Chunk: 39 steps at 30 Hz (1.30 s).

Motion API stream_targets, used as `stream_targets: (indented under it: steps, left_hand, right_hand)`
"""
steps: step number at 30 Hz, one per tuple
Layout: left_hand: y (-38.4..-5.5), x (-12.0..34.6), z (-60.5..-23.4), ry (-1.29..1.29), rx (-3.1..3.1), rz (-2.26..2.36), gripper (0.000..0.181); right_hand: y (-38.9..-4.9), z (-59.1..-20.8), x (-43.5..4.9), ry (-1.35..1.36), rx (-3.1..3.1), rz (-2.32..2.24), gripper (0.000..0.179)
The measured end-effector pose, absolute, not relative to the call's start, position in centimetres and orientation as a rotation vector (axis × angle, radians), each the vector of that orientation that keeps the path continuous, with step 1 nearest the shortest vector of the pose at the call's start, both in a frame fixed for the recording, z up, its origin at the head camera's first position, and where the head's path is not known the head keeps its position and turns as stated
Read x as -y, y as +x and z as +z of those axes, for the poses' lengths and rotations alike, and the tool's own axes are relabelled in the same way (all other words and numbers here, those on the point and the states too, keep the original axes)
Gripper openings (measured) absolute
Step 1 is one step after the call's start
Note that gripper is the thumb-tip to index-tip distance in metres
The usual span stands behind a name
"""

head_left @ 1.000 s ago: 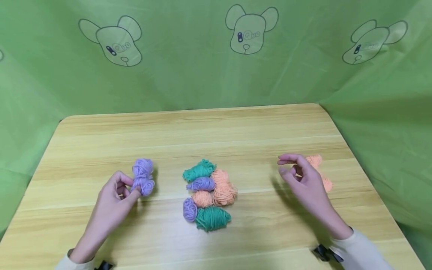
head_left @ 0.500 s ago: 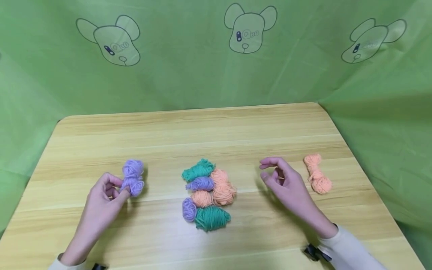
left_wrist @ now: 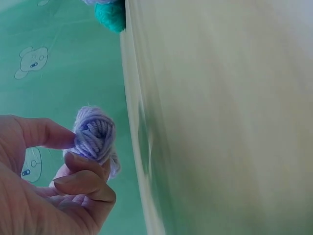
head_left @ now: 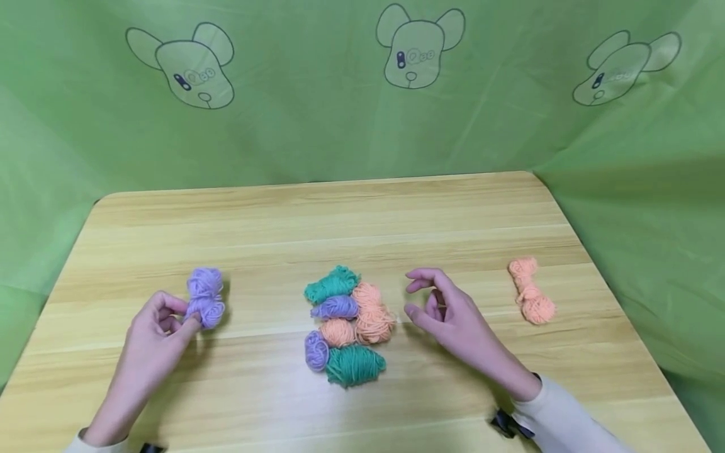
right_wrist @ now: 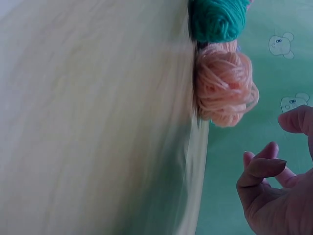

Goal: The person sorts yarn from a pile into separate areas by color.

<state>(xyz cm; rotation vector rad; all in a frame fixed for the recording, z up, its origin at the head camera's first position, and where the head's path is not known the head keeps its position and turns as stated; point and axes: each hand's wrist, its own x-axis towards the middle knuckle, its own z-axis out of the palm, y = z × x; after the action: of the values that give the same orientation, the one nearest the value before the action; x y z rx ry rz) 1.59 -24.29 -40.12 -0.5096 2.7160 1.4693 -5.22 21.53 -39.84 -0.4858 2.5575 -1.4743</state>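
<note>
My left hand (head_left: 153, 343) pinches a purple yarn skein (head_left: 205, 297), cinched at its middle, between thumb and fingers at the table's left side. In the left wrist view the end of this purple skein (left_wrist: 94, 134) shows between thumb and fingertips. My right hand (head_left: 453, 314) hovers with loosely bent fingers and nothing between them, just right of the central group of yarn. Nearest to it in that group is a peach skein (head_left: 374, 314), also large in the right wrist view as a peach bundle (right_wrist: 225, 88).
The group also has two teal skeins (head_left: 355, 365), two purple ones (head_left: 335, 307) and a small peach one (head_left: 338, 332), packed together. A separate peach skein (head_left: 531, 290) lies at the right of the wooden table (head_left: 272, 233). Green cloth (head_left: 317, 138) hangs behind.
My left hand has moved left, carrying the purple skein away from the group. My right hand has moved left from the separate peach skein toward the group, uncovering that skein.
</note>
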Motion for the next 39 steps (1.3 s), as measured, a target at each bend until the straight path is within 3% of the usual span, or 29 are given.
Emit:
stream_targets:
  steps: [8, 25, 39]
  left_hand:
    - [1.9, 25.2, -40.0, -0.552, -2.716, 1.436, 0.025]
    - [2.3, 26.5, -40.2, -0.594, -2.718, 1.375, 0.026]
    - [2.4, 27.2, -40.2, -0.581, -2.683, 1.316, 0.031]
  right_hand:
    - [-5.0, -40.2, -20.6, -0.588, -2.551, -1.422, 0.055]
    - [-4.5, -41.4, -19.0, -0.817, -2.497, -1.307, 0.049]
    - [-4.8, -41.6, -18.8, -0.825, -2.485, -1.233, 0.054]
